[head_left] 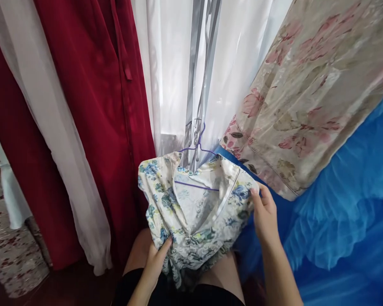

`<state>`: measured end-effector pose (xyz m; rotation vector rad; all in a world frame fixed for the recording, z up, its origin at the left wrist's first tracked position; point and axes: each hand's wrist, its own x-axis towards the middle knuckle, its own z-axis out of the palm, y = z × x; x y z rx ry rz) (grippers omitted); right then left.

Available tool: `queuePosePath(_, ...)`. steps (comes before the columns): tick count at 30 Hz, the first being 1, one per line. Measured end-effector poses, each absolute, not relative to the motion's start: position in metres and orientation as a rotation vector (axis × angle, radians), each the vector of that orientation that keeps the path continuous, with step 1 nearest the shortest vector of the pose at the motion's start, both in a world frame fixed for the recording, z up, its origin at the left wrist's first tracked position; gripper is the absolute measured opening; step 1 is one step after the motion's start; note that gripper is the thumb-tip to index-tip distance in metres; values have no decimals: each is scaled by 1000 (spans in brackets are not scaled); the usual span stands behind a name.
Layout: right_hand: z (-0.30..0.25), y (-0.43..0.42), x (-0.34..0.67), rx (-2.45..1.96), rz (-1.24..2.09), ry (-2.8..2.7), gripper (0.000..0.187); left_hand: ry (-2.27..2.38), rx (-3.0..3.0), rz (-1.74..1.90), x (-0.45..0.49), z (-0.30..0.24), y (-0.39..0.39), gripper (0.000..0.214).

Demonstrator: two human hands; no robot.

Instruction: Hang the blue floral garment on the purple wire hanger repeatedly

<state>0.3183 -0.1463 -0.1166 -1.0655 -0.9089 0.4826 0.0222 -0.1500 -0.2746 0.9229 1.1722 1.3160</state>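
Observation:
A white dress with blue and green flowers (198,212) hangs on a purple wire hanger (198,146) in front of me, bunched up low in the view. My left hand (156,261) grips the dress's lower left folds, fingers closed on the cloth. My right hand (264,212) pinches the dress's right shoulder edge. The hanger's hook sits against a bundle of grey metal hangers (199,85) above it.
Other garments hang close around: a dark red one (92,106) and sheer white ones (51,127) on the left, white fabric (169,72) behind, a beige pink-flowered one (309,93) and a blue tulle one (347,212) on the right. My knees and dark floor (73,289) lie below.

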Motion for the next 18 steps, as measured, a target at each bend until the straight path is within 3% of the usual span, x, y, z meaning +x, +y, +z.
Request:
queuePosePath(2,-142,-162,297,-1106,150,-763,43,1181,926,1340,27,-276,-153,69)
queuePosePath(4,-173,-179,267,-1141,0,-590,30,1193,932,1349,33,-277,-158,66)
queuePosePath(6,-202,-191,236,-1212,260,-696,16,1192,950,1338,39,-279,-164,64)
queuePosePath(9,-227,-194,200,-1134,862,-1030,28,1153,964,1310,44,-282,-171,65)
queuePosePath(11,-231,-189,188,-1052,1079,-1122,30,1125,966,1310,43,-281,-173,67)
queuePosePath(18,-236,-179,188,-1115,1163,-1092,34,1123,924,1342,52,-282,-182,71)
